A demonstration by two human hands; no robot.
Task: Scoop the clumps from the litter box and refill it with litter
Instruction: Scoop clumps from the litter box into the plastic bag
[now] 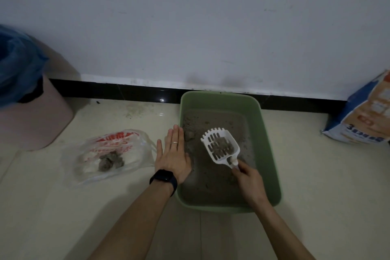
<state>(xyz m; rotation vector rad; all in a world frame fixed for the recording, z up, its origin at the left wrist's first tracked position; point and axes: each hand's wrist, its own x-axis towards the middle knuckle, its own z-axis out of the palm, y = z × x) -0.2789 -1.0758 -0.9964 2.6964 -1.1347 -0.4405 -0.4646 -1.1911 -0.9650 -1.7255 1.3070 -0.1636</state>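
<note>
Down on the tiled floor [316, 207], a green litter box [268, 143] sits close to the wall's dark baseboard [126, 91], and everything else is placed around it. Inside the box lies a shallow grey layer of litter [211, 179], with a clump [190, 134] near its left wall. The person's right hand [249, 177] is closed around the handle of a white slotted scoop [220, 146], held above the litter in the middle of the box; grey clumps rest in the scoop's bowl. The left hand [173, 154] is flat and empty, fingers straight and together, its palm down at the box's left rim; I cannot tell whether it presses on the rim. A ring shows on one finger, and a dark watch [163, 178] circles that wrist. Left of the box, near the flat hand, a clear plastic bag [109, 154] with red print lies on the floor with several grey clumps inside. Farther left of the box stands a pink bin [35, 120] lined with a blue bag [14, 65]. Well to the right of the box, a blue-and-orange litter sack [365, 116] leans by the wall.
</note>
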